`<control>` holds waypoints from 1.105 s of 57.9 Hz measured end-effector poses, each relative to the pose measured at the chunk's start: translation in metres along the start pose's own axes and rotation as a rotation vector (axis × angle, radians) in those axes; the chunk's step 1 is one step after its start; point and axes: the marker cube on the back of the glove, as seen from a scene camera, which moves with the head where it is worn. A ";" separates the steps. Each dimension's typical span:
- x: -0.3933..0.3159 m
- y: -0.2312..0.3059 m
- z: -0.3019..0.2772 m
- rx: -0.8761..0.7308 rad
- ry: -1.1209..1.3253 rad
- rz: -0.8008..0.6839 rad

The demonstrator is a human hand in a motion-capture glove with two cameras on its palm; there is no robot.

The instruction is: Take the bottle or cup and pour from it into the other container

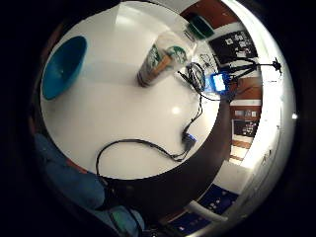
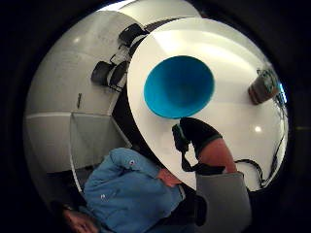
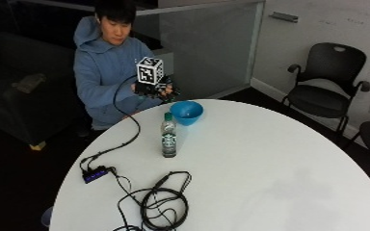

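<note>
Standing upright, the bottle (image 3: 168, 135) shows a green round logo, wording unreadable.

Glossy white table (image 3: 268, 159) throwing back the lights, smooth blue plastic bowl (image 3: 187, 112), clear plastic bottle (image 3: 168, 135) with a paper-looking label, matt black cloth glove

Outside view: high, across the round table (image 3: 287, 163), facing the seated person. Both palm views: raised above the table's far edge, looking down. All three share the blue bowl (image 3: 187, 112) and upright bottle (image 3: 168, 135).
</note>
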 end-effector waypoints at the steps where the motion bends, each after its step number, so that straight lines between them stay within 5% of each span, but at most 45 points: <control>1: 0.000 -0.001 0.000 0.000 0.001 0.000; 64: -0.018 -0.023 0.003 -0.042 0.087 -0.019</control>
